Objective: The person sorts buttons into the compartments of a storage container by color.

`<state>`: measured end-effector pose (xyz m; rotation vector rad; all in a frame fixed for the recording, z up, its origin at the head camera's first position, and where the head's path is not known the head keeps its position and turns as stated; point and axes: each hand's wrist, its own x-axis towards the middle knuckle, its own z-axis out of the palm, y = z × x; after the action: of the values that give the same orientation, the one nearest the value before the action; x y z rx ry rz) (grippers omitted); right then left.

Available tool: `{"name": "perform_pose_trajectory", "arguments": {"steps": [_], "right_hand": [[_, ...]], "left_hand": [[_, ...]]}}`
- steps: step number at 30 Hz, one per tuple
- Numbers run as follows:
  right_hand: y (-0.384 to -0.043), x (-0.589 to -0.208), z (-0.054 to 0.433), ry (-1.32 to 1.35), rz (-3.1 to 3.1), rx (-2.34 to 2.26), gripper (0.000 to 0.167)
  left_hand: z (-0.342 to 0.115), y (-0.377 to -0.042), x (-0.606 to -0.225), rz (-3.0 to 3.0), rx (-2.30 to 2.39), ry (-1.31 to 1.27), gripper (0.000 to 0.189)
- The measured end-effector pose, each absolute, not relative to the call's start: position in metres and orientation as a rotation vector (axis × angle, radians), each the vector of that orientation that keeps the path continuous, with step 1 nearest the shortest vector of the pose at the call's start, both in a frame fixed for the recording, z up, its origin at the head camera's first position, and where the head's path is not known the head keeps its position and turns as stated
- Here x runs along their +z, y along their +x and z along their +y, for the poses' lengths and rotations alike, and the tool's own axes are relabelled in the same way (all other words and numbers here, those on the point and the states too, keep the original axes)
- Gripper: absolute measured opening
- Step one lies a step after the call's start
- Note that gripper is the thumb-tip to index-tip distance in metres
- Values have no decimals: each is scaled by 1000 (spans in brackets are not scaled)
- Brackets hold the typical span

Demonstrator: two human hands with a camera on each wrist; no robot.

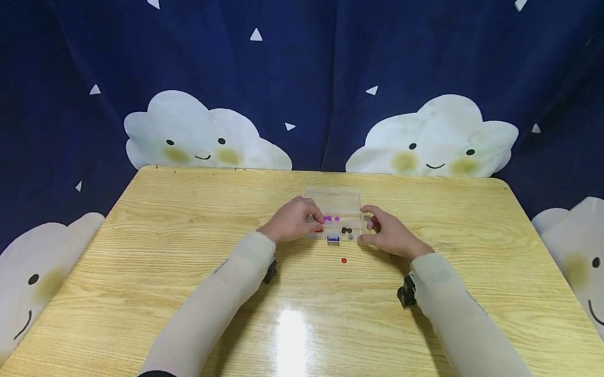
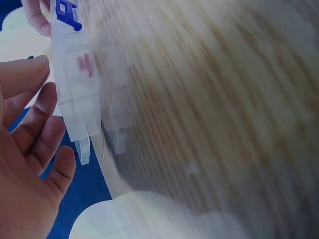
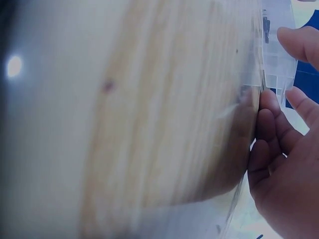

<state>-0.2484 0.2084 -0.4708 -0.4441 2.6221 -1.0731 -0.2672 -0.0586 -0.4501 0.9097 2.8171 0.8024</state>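
A clear plastic compartment box (image 1: pixel 341 224) stands with its lid (image 1: pixel 332 199) raised at the back. Small purple pieces (image 1: pixel 337 218), dark pieces (image 1: pixel 349 230) and red pieces (image 1: pixel 318 231) lie in separate compartments. A blue latch (image 1: pixel 333 239) is on its front side. My left hand (image 1: pixel 293 220) is over the left end, thumb and fingertips close together above the red pieces; I cannot tell whether a small piece is pinched there. My right hand (image 1: pixel 391 233) holds the box's right end between thumb and fingers. The right wrist view shows those fingers (image 3: pixel 266 124) at its edge.
One small red disc (image 1: pixel 344 260) lies on the wooden table (image 1: pixel 351 343) in front of the box. The table's back edge runs behind the box, against a dark blue curtain (image 1: pixel 293 69) with clouds. Black wrist devices (image 1: pixel 407 292) sit under both forearms.
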Motion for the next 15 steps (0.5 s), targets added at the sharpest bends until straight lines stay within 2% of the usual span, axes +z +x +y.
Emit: {"name": "perform_pose_trajectory", "arguments": {"steps": [15], "right_hand": [[-248,-471,208,-447,2633,-1092,65]], "left_hand": [[-45,-241,-437,2722,789,1074,14]]}}
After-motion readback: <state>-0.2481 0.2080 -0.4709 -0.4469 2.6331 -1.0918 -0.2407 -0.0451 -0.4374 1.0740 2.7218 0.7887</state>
